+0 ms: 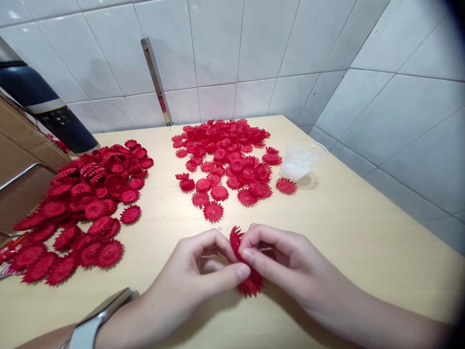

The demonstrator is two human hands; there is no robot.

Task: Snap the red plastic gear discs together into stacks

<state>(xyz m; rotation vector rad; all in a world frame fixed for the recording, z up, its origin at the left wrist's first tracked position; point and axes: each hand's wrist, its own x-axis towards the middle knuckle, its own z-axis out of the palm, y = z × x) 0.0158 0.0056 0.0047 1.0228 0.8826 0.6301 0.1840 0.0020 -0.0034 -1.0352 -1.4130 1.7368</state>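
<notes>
Near the table's front, my left hand (207, 264) and my right hand (281, 254) meet over a red fabric flower disc (251, 287) with a jagged petal edge. Thumb and fingers of the left pinch the disc from its left side. The right pinches it near the centre, thumb against forefinger. Part of the disc is raised between the fingers; the rest fans out below, and its middle is hidden behind the hands. A single flower disc (213, 212) lies just beyond my hands, at the front of a loose pile of smaller red discs (225, 140).
To the left is a heap of larger red flower discs (96, 208). A dark bottle (47, 106) and a cardboard box (22, 131) stand behind it. On the right sits a clear plastic cup (301, 157) with whitish contents. A metal strip (156, 80) leans on the tiled wall (218, 43).
</notes>
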